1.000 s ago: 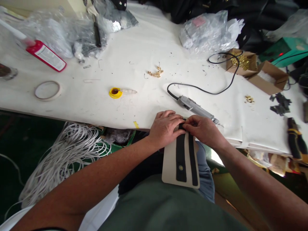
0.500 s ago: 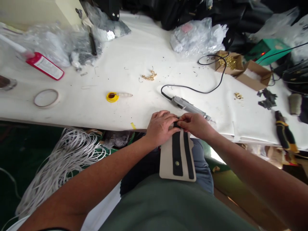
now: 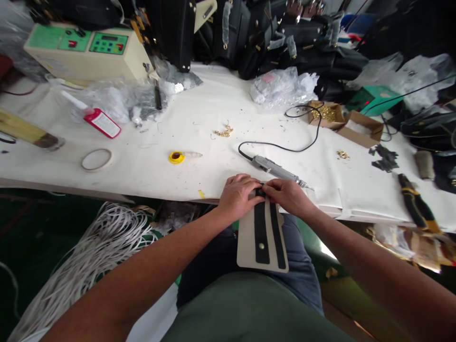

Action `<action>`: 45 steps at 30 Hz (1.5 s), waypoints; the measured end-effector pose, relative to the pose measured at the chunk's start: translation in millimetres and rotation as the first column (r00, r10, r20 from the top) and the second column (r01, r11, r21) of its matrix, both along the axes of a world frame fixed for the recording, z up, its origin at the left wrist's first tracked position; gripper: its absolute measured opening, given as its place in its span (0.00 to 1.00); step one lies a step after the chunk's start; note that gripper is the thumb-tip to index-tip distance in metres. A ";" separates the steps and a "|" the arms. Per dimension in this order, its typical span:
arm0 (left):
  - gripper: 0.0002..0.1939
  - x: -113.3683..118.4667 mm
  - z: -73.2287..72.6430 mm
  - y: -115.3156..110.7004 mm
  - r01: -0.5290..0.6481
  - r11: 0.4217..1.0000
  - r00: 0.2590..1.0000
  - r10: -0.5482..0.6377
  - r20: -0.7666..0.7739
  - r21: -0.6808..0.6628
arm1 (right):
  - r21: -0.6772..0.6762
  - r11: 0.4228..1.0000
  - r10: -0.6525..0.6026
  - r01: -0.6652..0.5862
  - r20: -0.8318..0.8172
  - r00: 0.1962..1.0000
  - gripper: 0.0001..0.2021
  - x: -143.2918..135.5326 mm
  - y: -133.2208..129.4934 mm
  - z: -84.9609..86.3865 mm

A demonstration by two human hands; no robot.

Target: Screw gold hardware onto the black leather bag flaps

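A beige flat panel (image 3: 245,242) with rounded corners and two dark strips lies partly over my lap, its far end at the table edge. The wider dark strap (image 3: 261,225) carries a round brass-coloured stud (image 3: 261,246) near its lower end. My left hand (image 3: 240,197) rests over the panel's upper left, thumb pressed on the strap's top. Beside it, the bent fingers of my right hand (image 3: 285,194) pinch at the top of the same strap; anything small between the fingertips is hidden. Just beyond the hands lies a grey corded electric screwdriver (image 3: 274,168).
Small gold fittings (image 3: 224,131) lie mid-table, near a yellow round container (image 3: 176,157). Left are a tape roll (image 3: 96,159) and a red bottle (image 3: 103,123). Right are open cardboard boxes (image 3: 361,129) and pliers (image 3: 416,204). Black bags (image 3: 231,38) stand behind; white cord (image 3: 103,247) hangs below.
The head view has tilted up, showing more of the table's back, with the cream machine and bags. Both hands stay at the strap's top, with only slight finger movement.
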State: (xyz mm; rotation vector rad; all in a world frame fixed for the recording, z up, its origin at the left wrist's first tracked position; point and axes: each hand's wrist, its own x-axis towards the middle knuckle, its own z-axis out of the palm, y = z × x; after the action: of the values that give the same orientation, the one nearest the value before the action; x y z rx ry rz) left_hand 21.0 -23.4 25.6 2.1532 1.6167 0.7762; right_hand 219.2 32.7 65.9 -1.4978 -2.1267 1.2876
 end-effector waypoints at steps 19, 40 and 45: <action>0.17 -1.0 -2.6 1.1 0.001 1.000 1.000 -0.001 0.027 -0.007 | 0.066 0.989 -0.130 0.134 -0.054 0.990 0.20 33.7 52.9 14.8; 0.18 0.6 -4.2 -0.6 -0.001 1.000 1.000 0.001 0.021 0.007 | 0.035 0.914 -0.204 0.404 -0.822 0.532 0.22 -54.6 2.8 18.3; 0.16 0.6 -3.2 -0.9 0.000 1.000 1.000 0.000 0.023 -0.001 | 0.104 0.900 -0.207 0.424 -0.753 0.625 0.26 -57.6 1.3 14.4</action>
State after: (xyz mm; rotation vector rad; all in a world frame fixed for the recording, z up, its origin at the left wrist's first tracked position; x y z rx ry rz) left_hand 21.6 -24.3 22.4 2.1353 1.6052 0.7973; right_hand 161.6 34.0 80.3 -0.9377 -1.3555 1.1258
